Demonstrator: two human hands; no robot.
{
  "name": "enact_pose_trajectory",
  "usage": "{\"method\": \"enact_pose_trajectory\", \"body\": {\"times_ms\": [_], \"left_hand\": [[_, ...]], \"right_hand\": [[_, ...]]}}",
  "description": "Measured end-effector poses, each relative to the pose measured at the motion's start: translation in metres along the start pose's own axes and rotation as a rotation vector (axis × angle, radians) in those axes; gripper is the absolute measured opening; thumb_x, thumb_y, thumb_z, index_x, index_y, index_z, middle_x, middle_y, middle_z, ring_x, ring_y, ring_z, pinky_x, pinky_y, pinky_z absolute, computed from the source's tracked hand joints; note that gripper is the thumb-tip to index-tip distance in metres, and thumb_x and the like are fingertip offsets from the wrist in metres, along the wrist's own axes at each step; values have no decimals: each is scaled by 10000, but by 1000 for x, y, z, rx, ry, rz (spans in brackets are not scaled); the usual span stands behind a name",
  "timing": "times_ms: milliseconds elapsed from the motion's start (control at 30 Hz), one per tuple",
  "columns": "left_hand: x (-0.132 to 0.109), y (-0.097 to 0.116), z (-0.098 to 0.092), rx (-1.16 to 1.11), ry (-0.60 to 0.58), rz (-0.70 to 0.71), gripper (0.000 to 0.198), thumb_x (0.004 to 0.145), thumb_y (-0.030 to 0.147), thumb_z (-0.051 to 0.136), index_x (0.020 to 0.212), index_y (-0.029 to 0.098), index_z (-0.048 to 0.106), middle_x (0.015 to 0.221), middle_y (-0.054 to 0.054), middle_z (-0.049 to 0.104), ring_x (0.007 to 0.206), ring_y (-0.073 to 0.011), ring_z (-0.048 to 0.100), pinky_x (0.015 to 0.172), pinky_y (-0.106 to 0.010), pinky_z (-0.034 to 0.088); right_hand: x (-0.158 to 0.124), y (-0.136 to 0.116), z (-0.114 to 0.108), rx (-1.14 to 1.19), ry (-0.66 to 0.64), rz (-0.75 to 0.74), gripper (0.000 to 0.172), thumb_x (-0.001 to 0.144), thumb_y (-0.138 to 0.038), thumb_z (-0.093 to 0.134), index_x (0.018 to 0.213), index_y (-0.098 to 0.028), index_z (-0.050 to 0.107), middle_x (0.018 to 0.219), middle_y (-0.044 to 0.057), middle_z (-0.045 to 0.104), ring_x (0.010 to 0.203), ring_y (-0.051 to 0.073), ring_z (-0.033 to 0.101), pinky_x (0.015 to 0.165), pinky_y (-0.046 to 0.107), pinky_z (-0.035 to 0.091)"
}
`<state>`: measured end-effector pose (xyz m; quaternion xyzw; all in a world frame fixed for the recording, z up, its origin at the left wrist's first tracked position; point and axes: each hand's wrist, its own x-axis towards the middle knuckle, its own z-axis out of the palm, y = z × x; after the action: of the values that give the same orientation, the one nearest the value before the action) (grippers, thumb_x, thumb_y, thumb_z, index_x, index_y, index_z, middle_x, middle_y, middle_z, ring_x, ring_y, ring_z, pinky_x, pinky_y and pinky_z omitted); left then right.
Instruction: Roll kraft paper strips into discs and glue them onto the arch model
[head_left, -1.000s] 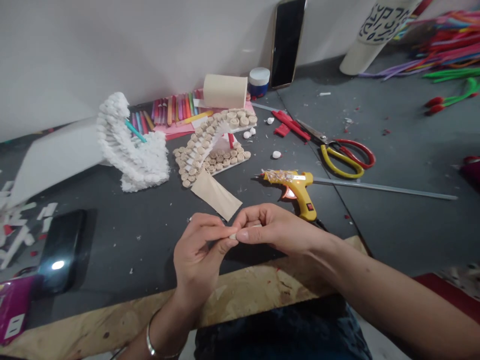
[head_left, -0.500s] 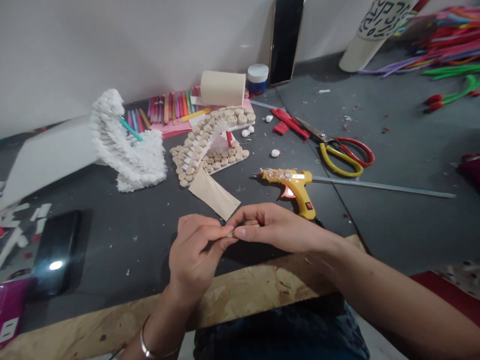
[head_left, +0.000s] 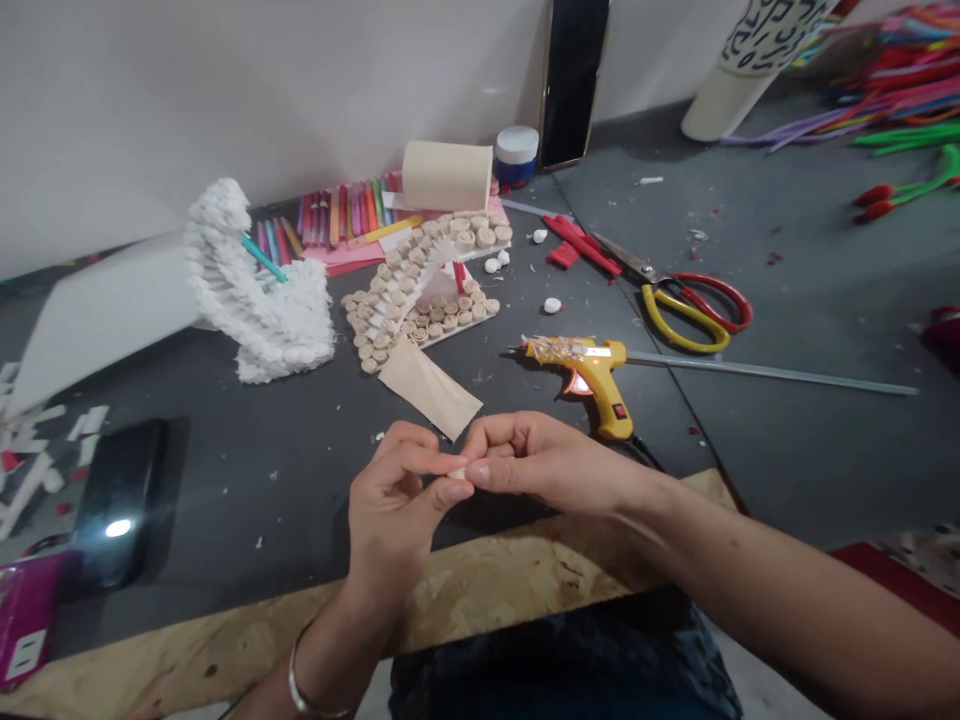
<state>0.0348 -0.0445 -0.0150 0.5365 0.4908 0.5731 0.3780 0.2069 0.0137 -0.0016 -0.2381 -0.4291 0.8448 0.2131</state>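
Note:
My left hand (head_left: 394, 505) and my right hand (head_left: 536, 460) meet fingertip to fingertip over the near edge of the dark table (head_left: 787, 300). Both pinch a small beige paper roll (head_left: 457, 471), mostly hidden between the thumbs and fingers. Just beyond the hands lies a beige paper strip (head_left: 429, 386). A yellow glue gun (head_left: 592, 375) rests to the right of it, close to my right hand. Farther back stands a curved model of beige paper rolls (head_left: 420, 285) and a white fluffy one (head_left: 251, 290).
Red and yellow scissors (head_left: 686, 300) and a long metal ruler (head_left: 772, 373) lie at the right. Coloured markers (head_left: 337, 215), a beige roll (head_left: 446, 175), a small jar (head_left: 516, 155) and a propped phone (head_left: 574, 80) stand at the back. A black phone (head_left: 120, 500) lies left. Wooden board edge (head_left: 480, 590) in front.
The fingers of both hands have closed tighter round the small roll and turned it slightly. The view shifted a little; nothing on the table moved.

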Motion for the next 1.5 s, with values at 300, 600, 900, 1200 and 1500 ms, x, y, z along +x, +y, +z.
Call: {"method": "enact_pose_trajectory", "body": {"times_ms": [300, 600, 900, 1200, 1500], "left_hand": [[10, 10, -5, 437, -136, 314, 142, 807, 201, 740, 935, 251, 709, 828, -9, 662, 788, -147, 616, 699, -284, 497], [10, 14, -8, 592, -148, 397, 70, 816, 178, 727, 862, 223, 698, 762, -2, 643, 739, -143, 594, 677, -295, 468], [0, 8, -1, 102, -49, 49, 103, 747, 293, 799, 753, 235, 715, 765, 3, 550, 732, -123, 558, 618, -245, 469], [11, 9, -9, 622, -182, 394, 144, 838, 208, 708, 974, 255, 710, 862, -13, 680, 797, -146, 632, 715, -291, 477], [8, 14, -8, 534, -145, 339, 53, 820, 206, 728, 865, 228, 713, 760, -3, 670, 693, -133, 615, 648, -278, 474]], "right_hand": [[-3, -3, -4, -228, 116, -5, 244, 830, -399, 689, 778, -176, 605, 576, -89, 362, 531, 69, 269, 500, 234, 186], [-7, -10, -9, -364, 86, 64, 212, 857, -385, 667, 918, -183, 647, 609, -87, 352, 557, 71, 296, 503, 223, 223], [-2, -6, -6, 52, -151, 52, 213, 862, -366, 683, 949, -172, 663, 670, -69, 475, 573, 67, 337, 540, 216, 268], [-5, -6, -7, -379, 144, 13, 203, 866, -382, 662, 874, -183, 627, 615, -86, 374, 556, 70, 310, 509, 223, 234], [-7, -13, -10, -298, -75, 28, 304, 907, -450, 600, 999, -161, 617, 690, -64, 390, 622, 83, 333, 555, 231, 260]]}}
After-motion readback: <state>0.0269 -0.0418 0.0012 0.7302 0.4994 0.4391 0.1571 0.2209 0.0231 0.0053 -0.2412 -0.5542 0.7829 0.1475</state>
